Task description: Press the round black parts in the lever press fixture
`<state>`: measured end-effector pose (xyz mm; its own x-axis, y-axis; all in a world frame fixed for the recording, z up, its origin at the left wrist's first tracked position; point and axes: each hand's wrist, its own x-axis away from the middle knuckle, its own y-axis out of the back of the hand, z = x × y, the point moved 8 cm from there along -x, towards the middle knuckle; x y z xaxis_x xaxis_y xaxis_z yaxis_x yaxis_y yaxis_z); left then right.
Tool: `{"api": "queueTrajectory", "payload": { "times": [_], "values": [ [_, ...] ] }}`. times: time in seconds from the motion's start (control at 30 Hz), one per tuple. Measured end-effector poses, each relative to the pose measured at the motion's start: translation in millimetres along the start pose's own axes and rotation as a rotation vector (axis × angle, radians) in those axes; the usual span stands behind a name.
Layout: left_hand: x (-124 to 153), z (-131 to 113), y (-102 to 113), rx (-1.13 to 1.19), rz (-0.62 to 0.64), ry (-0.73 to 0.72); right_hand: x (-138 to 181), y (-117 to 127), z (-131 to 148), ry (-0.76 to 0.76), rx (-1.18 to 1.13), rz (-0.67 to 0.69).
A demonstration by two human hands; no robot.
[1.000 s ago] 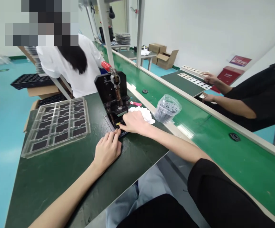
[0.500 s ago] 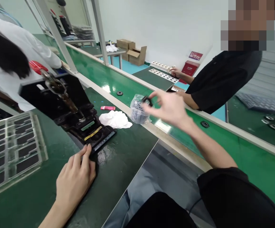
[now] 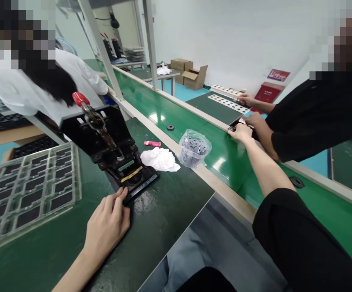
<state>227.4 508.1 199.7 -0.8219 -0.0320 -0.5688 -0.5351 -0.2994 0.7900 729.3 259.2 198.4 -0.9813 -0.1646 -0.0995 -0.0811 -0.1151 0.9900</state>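
The green conveyor belt (image 3: 194, 117) crosses the frame from upper centre to lower right. The dark green worktable (image 3: 163, 211) fills the lower left. A clear tray (image 3: 26, 190) lies at centre left, and most of its cells hold dark pads.

A black hand press (image 3: 109, 134) with a red handle stands at the table's middle. Its front plate looks bare apart from a yellow strip, so the press cycle seems to be between parts.

Right of the press, near the belt's rail, sit a bag of dark parts (image 3: 194, 148), a white cloth (image 3: 160, 159) and a pink marker (image 3: 152, 143).

The left hand (image 3: 107, 225) lies loosely open on the table, fingertips touching the plate's front corner. The right hand (image 3: 241, 133) stretches across the belt to its far rail. It is curled over something small and dark beside a co-worker's hand (image 3: 254, 119). I cannot tell whether it grips it.

Two black rings (image 3: 170, 127) lie well apart on the belt. The table's near right edge drops off sharply, while the belt between the bag and the outstretched arm offers open room.
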Motion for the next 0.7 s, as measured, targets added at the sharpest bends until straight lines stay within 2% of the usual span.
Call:
{"api": "queueTrajectory", "payload": {
  "times": [0.13, 0.23, 0.33, 0.47, 0.6, 0.7],
  "values": [
    [-0.7, -1.0, -0.2, -0.004, 0.005, 0.006, 1.5, 1.1, 7.3, 0.03, -0.04, -0.031],
    [0.6, -0.6, -2.9, -0.013, 0.015, 0.012, 17.2, -0.4, 30.9, 0.155, -0.078, -0.046],
    [2.4, -0.6, -5.2, -0.008, 0.025, 0.014, 39.6, -8.8, 78.8, 0.368, -0.122, -0.002],
    [5.3, 0.8, -5.8, 0.008, 0.036, 0.045, 64.0, -21.6, 160.3, 0.62, -0.17, 0.071],
    [9.3, 2.4, -5.0, 0.028, 0.034, 0.074, 75.9, -29.0, 227.7, 0.75, -0.17, 0.111],
    [12.0, 4.6, -4.7, 0.057, 0.028, 0.091, 81.1, -30.2, 255.9, 0.787, -0.12, 0.119]
  ]
}}
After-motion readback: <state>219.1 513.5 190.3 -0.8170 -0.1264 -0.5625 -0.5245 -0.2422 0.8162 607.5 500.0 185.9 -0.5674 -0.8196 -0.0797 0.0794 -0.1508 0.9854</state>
